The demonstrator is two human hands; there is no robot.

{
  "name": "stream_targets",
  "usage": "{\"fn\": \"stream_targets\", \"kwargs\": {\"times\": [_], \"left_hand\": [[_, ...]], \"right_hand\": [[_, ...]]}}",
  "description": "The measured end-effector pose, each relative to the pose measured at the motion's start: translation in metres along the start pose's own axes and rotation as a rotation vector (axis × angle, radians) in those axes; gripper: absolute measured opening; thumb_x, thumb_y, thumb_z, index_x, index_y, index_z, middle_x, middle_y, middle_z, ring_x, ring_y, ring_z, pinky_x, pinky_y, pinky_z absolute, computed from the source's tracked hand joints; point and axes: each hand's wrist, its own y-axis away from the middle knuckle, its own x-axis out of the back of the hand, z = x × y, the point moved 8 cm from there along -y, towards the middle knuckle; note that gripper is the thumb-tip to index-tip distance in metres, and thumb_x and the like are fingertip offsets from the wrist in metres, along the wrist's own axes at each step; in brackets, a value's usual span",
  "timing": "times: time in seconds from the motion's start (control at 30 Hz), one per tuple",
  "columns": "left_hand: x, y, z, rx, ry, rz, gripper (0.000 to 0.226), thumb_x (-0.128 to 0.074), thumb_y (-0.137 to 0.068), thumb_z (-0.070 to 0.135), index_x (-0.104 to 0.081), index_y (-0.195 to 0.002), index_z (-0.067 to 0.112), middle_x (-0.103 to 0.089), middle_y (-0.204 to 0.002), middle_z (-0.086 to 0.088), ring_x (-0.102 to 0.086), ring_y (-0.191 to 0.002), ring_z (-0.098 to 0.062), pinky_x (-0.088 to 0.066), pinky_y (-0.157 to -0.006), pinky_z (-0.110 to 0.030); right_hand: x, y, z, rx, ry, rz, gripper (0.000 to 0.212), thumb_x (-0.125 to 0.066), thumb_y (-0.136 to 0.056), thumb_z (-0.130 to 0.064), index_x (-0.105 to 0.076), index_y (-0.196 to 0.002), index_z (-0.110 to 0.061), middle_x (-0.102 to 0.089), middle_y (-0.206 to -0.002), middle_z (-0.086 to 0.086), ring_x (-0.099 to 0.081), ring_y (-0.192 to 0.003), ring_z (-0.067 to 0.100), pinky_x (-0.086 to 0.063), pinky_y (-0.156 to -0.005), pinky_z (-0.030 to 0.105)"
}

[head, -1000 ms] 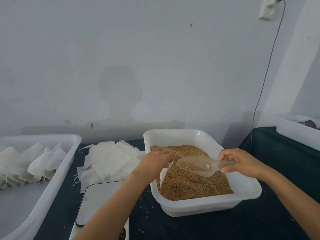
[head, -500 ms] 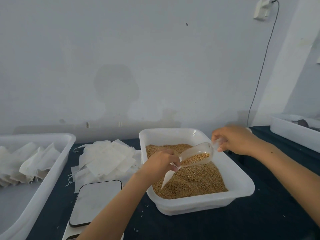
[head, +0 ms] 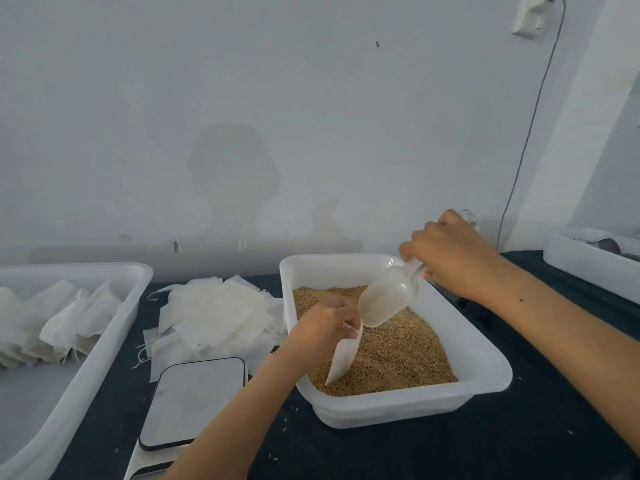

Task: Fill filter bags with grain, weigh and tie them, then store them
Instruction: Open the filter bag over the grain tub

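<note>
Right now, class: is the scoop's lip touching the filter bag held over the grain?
Touching. The head view shows the scoop's lip meeting the mouth of the filter bag beside the left hand, with no gap.

L forearm is extended from the bottom edge toward centre, wrist bent slightly; L hand (head: 320, 329) is curled, fingers pinched round the top of a thin white bag. R forearm is brought in from the right edge, raised higher; R hand (head: 450, 258) is closed round a clear scoop handle, knuckles up, wrist tipped downward-left.
</note>
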Motion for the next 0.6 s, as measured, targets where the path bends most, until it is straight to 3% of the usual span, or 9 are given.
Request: {"fn": "stream_targets", "kwargs": {"times": [0.1,0.2,0.3,0.5,0.6], "left_hand": [[0.003,0.001,-0.01,0.099,0.07,0.02,0.004,-0.056,-0.091,0.005,-0.059,-0.088,0.005,-0.056,-0.093,-0.002,-0.049,-0.085,-0.012,-0.042,-0.076,-0.026],[0.011,0.005,-0.023,0.211,0.136,0.103,0.01,-0.052,-0.093,0.004,-0.053,-0.087,0.012,-0.056,-0.086,0.005,-0.05,-0.079,-0.01,-0.04,-0.072,-0.023],[0.023,0.013,-0.038,0.343,0.36,0.231,0.014,-0.048,-0.096,0.006,-0.049,-0.086,0.016,-0.054,-0.083,0.011,-0.049,-0.075,-0.004,-0.037,-0.063,-0.012],[0.049,0.024,-0.049,0.428,0.858,0.463,0.019,-0.042,-0.099,0.007,-0.047,-0.082,0.014,-0.051,-0.079,0.0,-0.042,-0.075,-0.019,-0.038,-0.068,-0.035],[0.06,0.031,-0.048,0.405,1.054,0.513,0.018,-0.039,-0.1,0.01,-0.046,-0.084,0.014,-0.053,-0.082,0.0,-0.05,-0.071,-0.01,-0.045,-0.059,-0.025]], "right_hand": [[-0.009,0.007,0.007,-0.064,-0.054,-0.013,0.024,-0.057,-0.088,-0.016,-0.051,-0.105,-0.03,-0.057,-0.095,-0.011,-0.052,-0.092,0.014,-0.026,-0.082,0.031],[-0.041,0.02,0.014,-0.243,-0.209,-0.145,0.018,-0.054,-0.092,-0.019,-0.048,-0.108,-0.021,-0.056,-0.095,-0.006,-0.054,-0.089,0.018,-0.035,-0.078,0.032],[-0.086,0.033,-0.005,-0.356,-0.427,-0.287,0.024,-0.051,-0.095,-0.019,-0.046,-0.117,-0.011,-0.052,-0.106,0.002,-0.054,-0.091,0.017,-0.045,-0.081,0.031],[-0.147,0.041,-0.068,-0.414,-0.746,-0.422,0.048,-0.051,-0.095,-0.022,-0.033,-0.138,-0.009,-0.039,-0.136,0.011,-0.044,-0.119,0.023,-0.041,-0.102,0.033],[-0.152,0.039,-0.082,-0.398,-0.736,-0.411,0.044,-0.052,-0.095,-0.024,-0.037,-0.134,-0.011,-0.041,-0.136,0.009,-0.044,-0.121,0.023,-0.04,-0.101,0.032]]}}
